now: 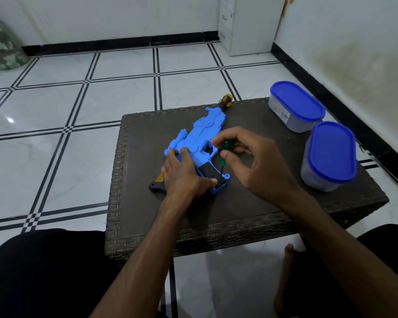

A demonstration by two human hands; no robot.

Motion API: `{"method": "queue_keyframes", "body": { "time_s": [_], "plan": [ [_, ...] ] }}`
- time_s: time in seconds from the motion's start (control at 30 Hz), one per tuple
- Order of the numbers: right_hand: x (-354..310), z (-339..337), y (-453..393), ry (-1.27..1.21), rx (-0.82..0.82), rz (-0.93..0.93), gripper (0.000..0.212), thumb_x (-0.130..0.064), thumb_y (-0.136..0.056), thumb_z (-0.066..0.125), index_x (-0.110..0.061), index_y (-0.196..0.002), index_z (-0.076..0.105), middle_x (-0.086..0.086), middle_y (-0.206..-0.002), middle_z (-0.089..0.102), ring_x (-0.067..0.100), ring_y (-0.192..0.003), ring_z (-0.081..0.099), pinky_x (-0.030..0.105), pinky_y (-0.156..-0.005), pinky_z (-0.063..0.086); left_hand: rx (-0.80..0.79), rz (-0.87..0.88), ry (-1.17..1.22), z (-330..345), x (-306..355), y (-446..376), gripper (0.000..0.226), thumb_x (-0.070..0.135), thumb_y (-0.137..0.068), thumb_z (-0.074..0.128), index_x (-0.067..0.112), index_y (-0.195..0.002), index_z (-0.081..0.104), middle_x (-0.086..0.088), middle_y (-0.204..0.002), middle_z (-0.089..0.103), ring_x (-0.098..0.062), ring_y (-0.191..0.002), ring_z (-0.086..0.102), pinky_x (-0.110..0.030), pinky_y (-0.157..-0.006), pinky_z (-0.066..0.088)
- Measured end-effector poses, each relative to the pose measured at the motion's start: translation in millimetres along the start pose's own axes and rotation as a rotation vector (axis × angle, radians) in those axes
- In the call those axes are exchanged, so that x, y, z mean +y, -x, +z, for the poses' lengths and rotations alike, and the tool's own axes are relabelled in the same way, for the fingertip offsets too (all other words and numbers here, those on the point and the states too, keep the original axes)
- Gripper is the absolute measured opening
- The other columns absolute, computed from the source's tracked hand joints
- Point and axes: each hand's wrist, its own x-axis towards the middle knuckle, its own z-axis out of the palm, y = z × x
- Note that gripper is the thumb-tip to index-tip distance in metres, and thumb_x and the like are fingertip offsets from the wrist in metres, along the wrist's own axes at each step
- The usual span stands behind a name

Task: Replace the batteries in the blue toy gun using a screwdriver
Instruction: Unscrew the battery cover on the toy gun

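Observation:
The blue toy gun lies flat on the small dark woven table, its yellow-and-black muzzle pointing away from me. My left hand presses down on the gun's body and grip, thumb beside the black battery cover. My right hand pinches the green handle of a screwdriver between thumb and fingers. The screwdriver stands nearly upright, its thin shaft reaching down to the bottom end of the grip next to the cover.
Two clear containers with blue lids stand on the table's right side, one at the back and one nearer. White tiled floor surrounds the table. A white drawer cabinet stands against the far wall. My knees flank the table's near edge.

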Motion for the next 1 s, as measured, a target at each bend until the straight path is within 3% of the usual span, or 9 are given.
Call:
{"method": "queue_keyframes", "body": {
  "time_s": [0.07, 0.2, 0.33, 0.47, 0.63, 0.77, 1.0],
  "plan": [
    [0.8, 0.0, 0.3, 0.029, -0.001, -0.034, 0.019, -0.001, -0.086, 0.068, -0.007, -0.104, 0.069, 0.003, -0.106, 0.066, 0.011, -0.103, 0.063, 0.018, -0.084, 0.05, 0.002, 0.005, 0.0, -0.3, 0.2, 0.2, 0.105, 0.053, -0.068, 0.079, 0.018, -0.148, 0.018, -0.011, -0.154, 0.009, -0.033, -0.142, 0.015, -0.043, -0.118, 0.019],
    [4.7, 0.4, -0.7, 0.079, 0.063, -0.05, 0.018, -0.009, -0.083, 0.075, -0.01, -0.101, 0.073, 0.003, -0.1, 0.06, 0.012, -0.089, 0.063, 0.024, -0.076, 0.054, -0.002, 0.005, -0.003, -0.8, 1.4, 1.2, 0.105, 0.053, -0.069, 0.078, 0.018, -0.148, 0.018, -0.011, -0.154, 0.009, -0.033, -0.142, 0.015, -0.042, -0.118, 0.019],
    [0.6, 0.3, 0.6, 0.008, 0.038, 0.011, 0.029, 0.004, -0.086, 0.066, -0.006, -0.112, 0.064, 0.0, -0.107, 0.068, 0.004, -0.102, 0.064, 0.016, -0.085, 0.051, -0.012, -0.006, -0.002, -1.3, 1.1, 0.5, 0.107, 0.052, -0.069, 0.079, 0.018, -0.149, 0.016, -0.01, -0.156, 0.006, -0.034, -0.143, 0.012, -0.044, -0.118, 0.018],
    [-0.3, 0.5, -0.3, 0.079, 0.017, -0.068, 0.023, 0.002, -0.084, 0.066, -0.007, -0.105, 0.07, 0.005, -0.114, 0.065, 0.01, -0.107, 0.062, 0.017, -0.085, 0.049, -0.019, -0.007, -0.011, -0.6, 0.9, -0.6, 0.108, 0.053, -0.07, 0.078, 0.018, -0.15, 0.015, -0.012, -0.156, 0.005, -0.034, -0.144, 0.012, -0.044, -0.119, 0.017],
    [4.4, -0.9, -1.9, 0.136, 0.053, -0.073, 0.018, -0.01, -0.083, 0.075, -0.01, -0.101, 0.072, 0.004, -0.101, 0.063, 0.011, -0.087, 0.062, 0.029, -0.073, 0.054, -0.01, -0.002, -0.011, -0.8, 0.6, -1.4, 0.105, 0.054, -0.068, 0.078, 0.019, -0.148, 0.019, -0.011, -0.154, 0.009, -0.033, -0.142, 0.017, -0.043, -0.118, 0.02],
    [3.1, -3.4, -2.7, 0.07, 0.031, -0.028, 0.033, -0.001, -0.084, 0.072, -0.008, -0.116, 0.065, 0.001, -0.109, 0.066, 0.008, -0.1, 0.064, 0.023, -0.082, 0.056, -0.012, -0.004, -0.013, -1.4, 1.5, -1.1, 0.105, 0.053, -0.069, 0.079, 0.019, -0.148, 0.018, -0.011, -0.154, 0.009, -0.033, -0.141, 0.017, -0.041, -0.118, 0.02],
    [2.0, -7.5, -1.3, 0.032, 0.059, 0.009, 0.034, 0.0, -0.085, 0.071, -0.01, -0.117, 0.064, 0.003, -0.107, 0.067, 0.009, -0.102, 0.065, 0.018, -0.083, 0.055, -0.019, -0.011, -0.016, -2.4, 2.0, -0.4, 0.106, 0.053, -0.069, 0.078, 0.019, -0.149, 0.017, -0.01, -0.154, 0.008, -0.033, -0.142, 0.016, -0.042, -0.118, 0.02]
  ]
}}
